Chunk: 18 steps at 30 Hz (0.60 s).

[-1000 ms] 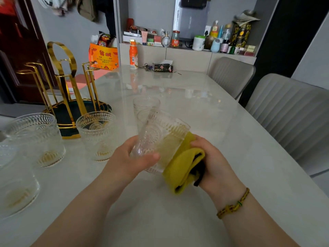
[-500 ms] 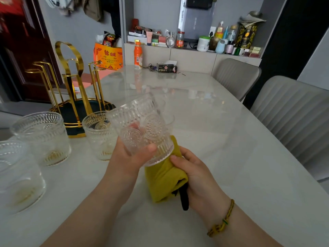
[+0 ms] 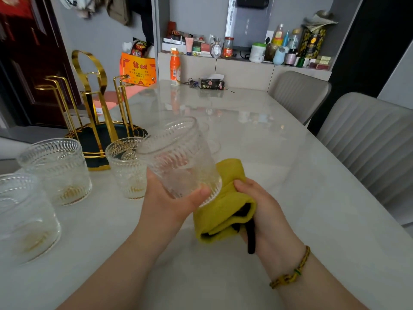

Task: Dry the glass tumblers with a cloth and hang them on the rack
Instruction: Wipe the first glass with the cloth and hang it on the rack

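In front of the rack [image 3: 96,108] and a little to its right, above the table [image 3: 279,175]: left hand [image 3: 169,198] grips a ribbed tumbler [image 3: 181,157] low on its body, thumb laid across the near side. Glass is tilted, with its mouth up and leaning back toward the rack and its base toward the person.

Right hand [image 3: 263,211], further right of the rack, has its fingers curled round a folded yellow cloth [image 3: 223,204]; a black strip hangs from the fold. Tumbler base sits against the cloth's upper edge; true contact is hard to tell.

Standing tumbler [image 3: 125,166] is upright just in front of the rack's dark base. Second tumbler [image 3: 55,171] stands in front of the rack's left side, and a third tumbler [image 3: 24,215] stands nearer the person than that. Another glass [image 3: 211,139] is mostly hidden behind the held one. Braided bracelet [image 3: 290,274] sits on the right wrist.
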Each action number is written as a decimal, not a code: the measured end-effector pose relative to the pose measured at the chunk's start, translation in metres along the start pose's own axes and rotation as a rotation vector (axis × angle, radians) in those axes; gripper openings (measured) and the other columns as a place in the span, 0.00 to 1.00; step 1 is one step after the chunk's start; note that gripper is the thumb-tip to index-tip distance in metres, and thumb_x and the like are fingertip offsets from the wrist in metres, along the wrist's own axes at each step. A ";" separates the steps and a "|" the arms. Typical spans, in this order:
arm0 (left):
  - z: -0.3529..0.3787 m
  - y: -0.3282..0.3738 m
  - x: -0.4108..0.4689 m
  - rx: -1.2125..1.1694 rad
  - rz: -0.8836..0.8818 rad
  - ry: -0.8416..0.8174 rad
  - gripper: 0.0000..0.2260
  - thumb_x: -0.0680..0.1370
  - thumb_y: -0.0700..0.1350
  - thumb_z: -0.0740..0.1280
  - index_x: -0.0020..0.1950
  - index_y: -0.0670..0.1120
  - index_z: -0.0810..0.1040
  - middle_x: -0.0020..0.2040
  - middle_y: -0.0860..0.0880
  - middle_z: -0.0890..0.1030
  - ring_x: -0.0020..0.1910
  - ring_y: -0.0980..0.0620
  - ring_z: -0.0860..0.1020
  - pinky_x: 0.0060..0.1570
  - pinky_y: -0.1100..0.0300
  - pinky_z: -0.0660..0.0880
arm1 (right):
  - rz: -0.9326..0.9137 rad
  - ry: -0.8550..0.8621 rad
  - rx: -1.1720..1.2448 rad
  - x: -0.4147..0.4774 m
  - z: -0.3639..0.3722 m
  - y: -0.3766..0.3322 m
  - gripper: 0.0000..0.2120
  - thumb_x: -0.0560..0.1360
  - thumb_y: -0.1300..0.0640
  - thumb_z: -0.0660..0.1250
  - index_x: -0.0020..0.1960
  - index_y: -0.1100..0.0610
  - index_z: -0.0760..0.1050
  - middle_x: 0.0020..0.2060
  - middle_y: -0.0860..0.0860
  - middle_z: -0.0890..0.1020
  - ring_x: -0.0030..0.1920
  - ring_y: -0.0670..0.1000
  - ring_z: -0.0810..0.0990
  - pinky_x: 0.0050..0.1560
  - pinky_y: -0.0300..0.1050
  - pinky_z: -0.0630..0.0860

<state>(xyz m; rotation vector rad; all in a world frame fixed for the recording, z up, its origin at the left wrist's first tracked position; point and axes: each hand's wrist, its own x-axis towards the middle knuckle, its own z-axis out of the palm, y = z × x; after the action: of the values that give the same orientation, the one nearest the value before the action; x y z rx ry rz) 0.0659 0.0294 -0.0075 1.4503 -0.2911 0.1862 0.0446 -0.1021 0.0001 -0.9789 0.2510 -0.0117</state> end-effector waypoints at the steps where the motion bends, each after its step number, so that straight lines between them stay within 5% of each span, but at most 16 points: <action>1: 0.003 -0.003 -0.002 0.026 0.009 -0.026 0.42 0.53 0.44 0.81 0.62 0.38 0.68 0.49 0.51 0.80 0.42 0.67 0.80 0.36 0.76 0.73 | -0.006 0.008 0.012 -0.001 0.001 0.002 0.09 0.73 0.64 0.62 0.52 0.61 0.74 0.36 0.57 0.81 0.34 0.53 0.80 0.31 0.41 0.78; 4: 0.008 -0.009 -0.006 0.108 0.032 -0.038 0.46 0.49 0.53 0.76 0.64 0.40 0.68 0.51 0.52 0.79 0.45 0.67 0.79 0.39 0.76 0.73 | 0.036 0.000 -0.007 -0.004 0.006 0.009 0.06 0.72 0.67 0.63 0.49 0.63 0.75 0.28 0.55 0.82 0.26 0.50 0.80 0.27 0.39 0.78; 7: 0.004 -0.006 0.000 0.093 0.030 0.022 0.43 0.52 0.50 0.80 0.63 0.41 0.67 0.49 0.54 0.78 0.43 0.67 0.79 0.37 0.77 0.73 | 0.077 -0.073 -0.065 -0.005 0.004 0.009 0.04 0.72 0.66 0.63 0.44 0.62 0.76 0.28 0.55 0.82 0.27 0.50 0.80 0.28 0.39 0.78; 12: -0.010 -0.004 0.009 -0.009 0.045 0.124 0.45 0.51 0.54 0.71 0.64 0.39 0.66 0.55 0.45 0.78 0.52 0.53 0.79 0.45 0.69 0.78 | 0.092 -0.117 -0.101 -0.008 0.002 0.000 0.12 0.59 0.60 0.66 0.43 0.60 0.76 0.31 0.55 0.82 0.32 0.52 0.80 0.31 0.40 0.78; 18: 0.009 -0.009 -0.006 0.095 0.036 -0.034 0.43 0.50 0.54 0.79 0.62 0.44 0.69 0.52 0.52 0.79 0.48 0.65 0.79 0.41 0.76 0.73 | 0.032 0.041 0.037 0.001 0.001 0.005 0.07 0.74 0.65 0.61 0.51 0.62 0.74 0.38 0.59 0.81 0.32 0.53 0.80 0.29 0.42 0.79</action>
<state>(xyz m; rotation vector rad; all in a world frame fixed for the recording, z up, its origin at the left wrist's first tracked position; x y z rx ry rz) 0.0618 0.0199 -0.0175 1.5445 -0.3406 0.2070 0.0455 -0.0986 -0.0032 -0.9389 0.3029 -0.0070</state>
